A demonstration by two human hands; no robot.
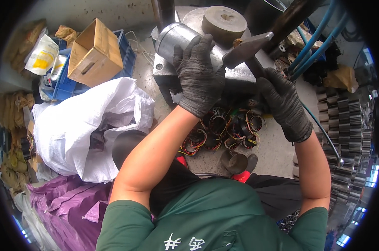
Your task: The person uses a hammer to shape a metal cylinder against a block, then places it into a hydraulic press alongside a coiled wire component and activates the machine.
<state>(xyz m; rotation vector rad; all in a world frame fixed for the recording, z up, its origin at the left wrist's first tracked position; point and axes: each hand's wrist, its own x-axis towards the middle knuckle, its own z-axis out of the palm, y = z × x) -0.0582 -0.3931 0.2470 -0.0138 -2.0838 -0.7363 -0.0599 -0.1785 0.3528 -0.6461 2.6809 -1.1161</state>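
Clearly, both hands are busy around a low metal block (pixel 235 75), and each wears a dark glove. The left hand (pixel 201 75) lies against the near side of a silver metal cylinder (pixel 168 44), its fingers stretched out over the surface; whether it grips the cylinder or only steadies it, I cannot tell. The cylinder lies tilted at the block's left end. The right hand (pixel 281 98) is closed around the handle of a hammer (pixel 253 62), whose head is up over the block, to the right of the left hand.

Behind the hammer sits a thick grey disc (pixel 224 25) with a hole in its top. Below the block, rings wound with wire (pixel 218 125), with red and yellow leads, lie in a cluster on the floor (pixel 277 154). Nearer the person is a short round metal piece (pixel 234 162).

To the left, a white sack (pixel 64 134) gapes open, with a purple sack (pixel 66 205) below it and a cardboard box (pixel 95 58) in a blue crate (pixel 126 54) beyond. To the right, metal parts (pixel 344 138) stand in rows, and blue hoses (pixel 317 46) run above them.
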